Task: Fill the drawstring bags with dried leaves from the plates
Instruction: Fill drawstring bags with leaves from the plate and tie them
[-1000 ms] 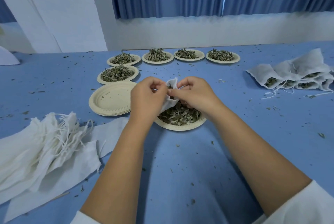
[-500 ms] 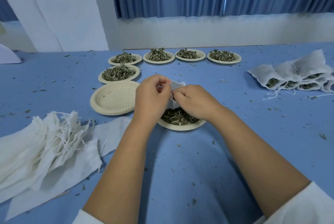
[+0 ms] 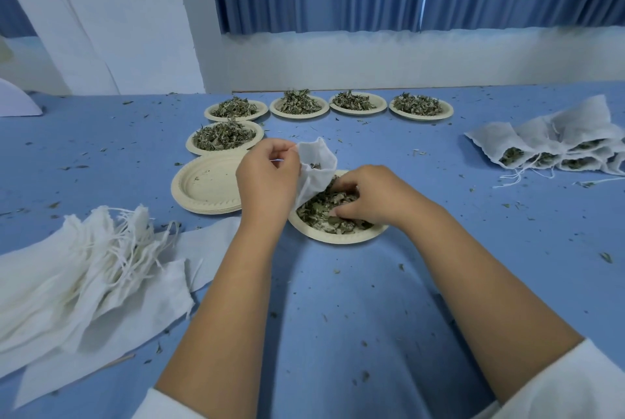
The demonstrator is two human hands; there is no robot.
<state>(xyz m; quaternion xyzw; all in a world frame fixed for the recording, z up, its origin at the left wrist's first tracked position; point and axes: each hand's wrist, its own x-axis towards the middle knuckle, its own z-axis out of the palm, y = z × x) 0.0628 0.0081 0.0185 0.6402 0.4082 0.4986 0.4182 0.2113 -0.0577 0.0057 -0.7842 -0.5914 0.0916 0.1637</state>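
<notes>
My left hand (image 3: 267, 178) pinches the rim of a white drawstring bag (image 3: 316, 168) and holds it with its mouth open over the near plate (image 3: 338, 238). That cream paper plate carries a heap of dried leaves (image 3: 324, 212). My right hand (image 3: 368, 193) rests in the leaves with its fingers curled around a pinch of them, just right of the bag. A few leaf bits show inside the bag's mouth.
Several more plates of leaves (image 3: 225, 138) line the back, and a stack of empty plates (image 3: 206, 187) sits at left. Empty white bags (image 3: 77, 269) are piled at near left; filled bags (image 3: 554, 148) lie at far right. Leaf crumbs dot the blue tablecloth (image 3: 372, 317).
Both hands were together at the bag's mouth. Since then my right hand has let go and dropped into the leaves on the plate, while my left keeps the bag, its mouth now spread open.
</notes>
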